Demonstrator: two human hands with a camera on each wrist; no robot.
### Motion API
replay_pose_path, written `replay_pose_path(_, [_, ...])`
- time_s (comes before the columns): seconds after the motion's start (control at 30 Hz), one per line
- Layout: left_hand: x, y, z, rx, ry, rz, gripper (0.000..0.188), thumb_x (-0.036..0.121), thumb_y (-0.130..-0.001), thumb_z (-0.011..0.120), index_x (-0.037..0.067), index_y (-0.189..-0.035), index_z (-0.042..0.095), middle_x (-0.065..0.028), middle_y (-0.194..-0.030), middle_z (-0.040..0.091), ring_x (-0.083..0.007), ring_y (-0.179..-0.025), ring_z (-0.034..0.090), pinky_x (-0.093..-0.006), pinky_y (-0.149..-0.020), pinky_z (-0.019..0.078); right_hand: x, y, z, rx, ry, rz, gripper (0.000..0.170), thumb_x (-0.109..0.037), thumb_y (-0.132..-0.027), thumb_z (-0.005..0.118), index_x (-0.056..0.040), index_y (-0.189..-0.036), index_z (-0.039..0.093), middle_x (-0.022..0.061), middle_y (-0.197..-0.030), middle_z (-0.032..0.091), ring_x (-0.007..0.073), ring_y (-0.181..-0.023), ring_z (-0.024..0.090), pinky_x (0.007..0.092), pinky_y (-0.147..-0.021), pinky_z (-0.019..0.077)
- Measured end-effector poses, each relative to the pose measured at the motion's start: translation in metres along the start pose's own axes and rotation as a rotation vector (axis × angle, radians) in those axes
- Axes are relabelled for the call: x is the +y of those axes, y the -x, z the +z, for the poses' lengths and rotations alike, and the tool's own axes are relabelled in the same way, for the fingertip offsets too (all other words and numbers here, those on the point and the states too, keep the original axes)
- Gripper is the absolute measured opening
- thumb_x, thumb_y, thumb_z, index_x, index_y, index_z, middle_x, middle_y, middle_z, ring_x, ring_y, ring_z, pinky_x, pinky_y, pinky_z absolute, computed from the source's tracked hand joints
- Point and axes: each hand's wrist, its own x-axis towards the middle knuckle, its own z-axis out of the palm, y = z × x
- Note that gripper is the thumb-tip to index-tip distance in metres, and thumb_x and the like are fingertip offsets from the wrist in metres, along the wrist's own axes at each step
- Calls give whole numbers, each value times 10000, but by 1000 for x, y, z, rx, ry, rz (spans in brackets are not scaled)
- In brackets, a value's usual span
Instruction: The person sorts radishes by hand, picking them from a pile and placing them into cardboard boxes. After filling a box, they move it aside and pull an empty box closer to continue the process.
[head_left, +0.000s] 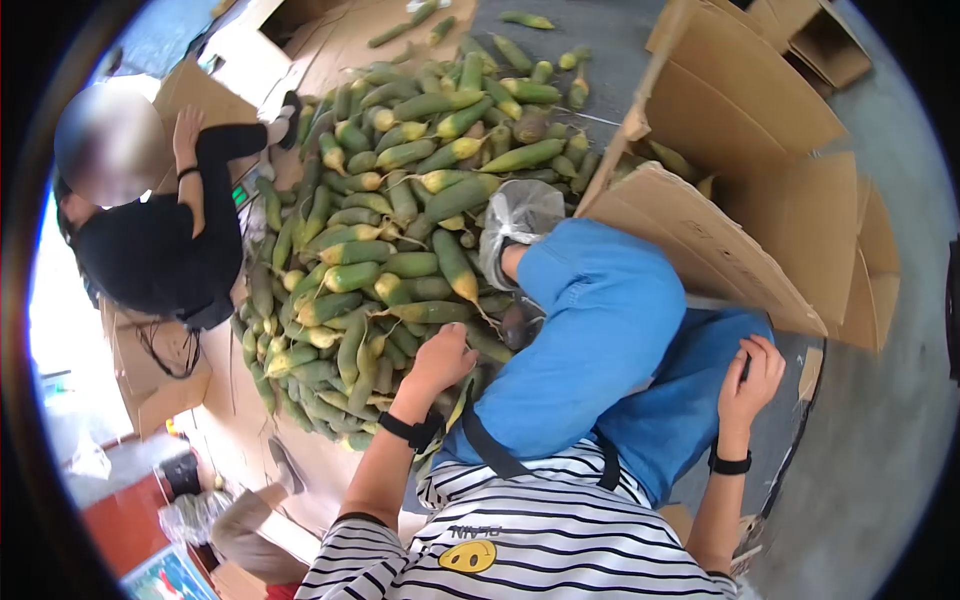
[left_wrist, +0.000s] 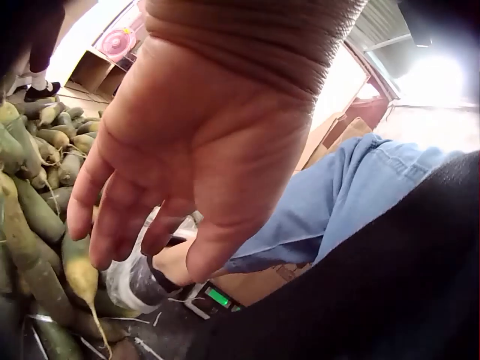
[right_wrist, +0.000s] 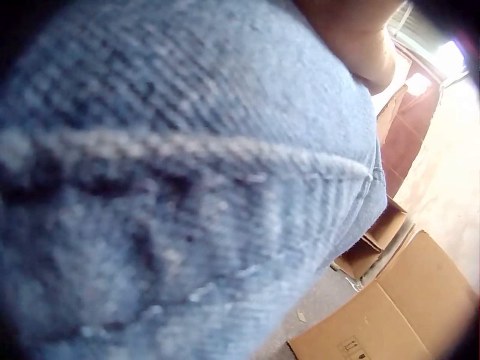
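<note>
I have the big pile of long green radishes (head_left: 405,155) spreading from the near middle to the far left, heaped loosely and pointing every way. At its right stands an open cardboard box (head_left: 690,225) with its flaps spread; some radishes (head_left: 675,160) show inside. A person in dark clothes (head_left: 150,255) sits left of the pile.

Nearer me, the blue trousers (head_left: 610,320) are bent at the knee, and the foot wears a clear plastic bag (head_left: 525,205) beside the radishes. My left hand (head_left: 442,360) is over the pile's near right edge, palm showing and fingers loosely bent, with nothing gripped. Just beyond it lies a green radish (head_left: 430,312), its thin root pointing right. My right hand (head_left: 750,380) rests on the trousers at the right, fingers bent; a small dark patch shows by the thumb, and I cannot tell whether anything is held.

Smallest is a green-lit display (head_left: 240,197) beside the person.

I judge this a pause between grips. Taking a radish from here would call for curling my left fingers round its thick body, clear of the brittle-looking root, and easing it free of its neighbours.
</note>
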Motion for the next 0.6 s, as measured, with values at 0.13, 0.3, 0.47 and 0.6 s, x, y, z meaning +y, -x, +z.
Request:
replay_pose_path(0.13, [32,-9,-36,382,160,176,385,181,-819,637,-3,-1146,551,-225,-1071,592,-409,-950,582,-449,-827,482,-7,-8,-1,13,11,-13,192,-19,-700,623,-83,-880,642,88,-987,642,292,-918,585,392,-807,440])
replay_pose_path(0.3, [111,14,-101,628,558,406,353,-4,-873,555,-11,-1225,536,-133,-1099,610,-197,-919,605,-317,-840,484,-5,2,7,51,-100,27,197,-54,-678,638,-83,-872,620,73,-966,622,278,-890,572,393,-770,433])
replay_pose_path(0.47, [179,21,-120,330,600,908,413,7,-790,594,-57,-1192,523,-199,-1184,567,-261,-956,605,-366,-870,486,-13,-1,-1,98,-113,97,265,-79,-702,638,-68,-966,611,114,-1145,572,305,-1030,541,419,-871,431])
replay_pose_path(0.6, [220,0,-108,176,290,981,455,-9,-731,655,-28,-1172,545,-201,-1188,570,-323,-1005,601,-391,-883,488,-16,7,-3,32,-112,171,427,-146,-761,638,-72,-1174,566,150,-1315,489,343,-1201,470,444,-972,411])
